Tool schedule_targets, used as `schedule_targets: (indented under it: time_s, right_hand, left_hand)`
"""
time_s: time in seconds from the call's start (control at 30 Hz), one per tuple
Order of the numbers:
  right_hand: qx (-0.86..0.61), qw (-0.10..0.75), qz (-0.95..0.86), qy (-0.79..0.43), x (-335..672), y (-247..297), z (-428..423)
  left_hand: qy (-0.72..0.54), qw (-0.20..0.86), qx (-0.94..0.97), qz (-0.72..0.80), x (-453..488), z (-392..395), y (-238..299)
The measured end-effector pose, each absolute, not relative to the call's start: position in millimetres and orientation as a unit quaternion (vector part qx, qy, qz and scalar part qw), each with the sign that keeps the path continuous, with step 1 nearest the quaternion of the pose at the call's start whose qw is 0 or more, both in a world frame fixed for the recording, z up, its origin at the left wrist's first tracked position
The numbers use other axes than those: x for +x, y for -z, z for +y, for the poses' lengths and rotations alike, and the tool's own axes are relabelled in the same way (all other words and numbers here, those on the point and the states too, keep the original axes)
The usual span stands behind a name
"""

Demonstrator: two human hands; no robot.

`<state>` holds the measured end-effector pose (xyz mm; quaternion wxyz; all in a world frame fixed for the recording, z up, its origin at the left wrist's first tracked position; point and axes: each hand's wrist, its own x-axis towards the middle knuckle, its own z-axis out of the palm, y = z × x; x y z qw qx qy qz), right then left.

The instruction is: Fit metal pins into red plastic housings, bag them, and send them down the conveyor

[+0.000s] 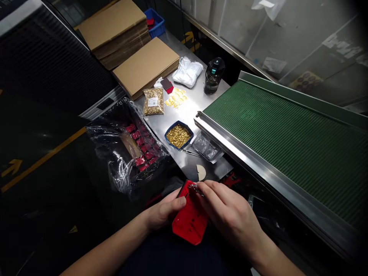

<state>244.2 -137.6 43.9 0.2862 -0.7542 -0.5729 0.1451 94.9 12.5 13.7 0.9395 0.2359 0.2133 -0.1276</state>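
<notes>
I'm holding a long red casing (192,220), left grip (165,209) — pinching a shiny sliver (196,188), right grip (228,205), at its far end.

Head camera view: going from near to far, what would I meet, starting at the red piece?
Red piece → cream half-round piece → blue tray → yellow sticker sheet → white plastic bundle → blue bin.

The red case (188,220) appeared to be smooth plastic with a slight sheen. The tabletop (187,118) was smooth, reflective metal. The conveyor belt (281,134) was ribbed and matt; the cardboard sheets (148,65), matt; the liner (122,172), glossy, crinkled clear plastic.
</notes>
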Motion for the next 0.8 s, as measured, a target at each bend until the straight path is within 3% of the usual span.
schedule_targets:
  time_s: [0.43,0.53,0.63,0.8]
  right_hand:
    - [-0.73,0.264,-0.627,-0.069,248.7,-43.9,-139.9]
    - [-0.738,0.352,-0.552,-0.161,252.7,-46.5,-143.7]
    - [-0.776,0.459,-0.358,-0.243,254.3,-50.5,-152.9]
    - [-0.771,0.474,-0.196,-0.378,238.1,-55.1,-155.0]
  left_hand:
    - [0.137,0.936,0.246,0.21,105.6,16.8,-19.0]
    - [0.149,0.935,0.245,0.209,104.0,16.7,-18.8]
    - [0.162,0.934,0.238,0.211,102.2,15.7,-20.4]
    - [0.11,0.93,0.298,0.184,104.4,13.6,-25.9]
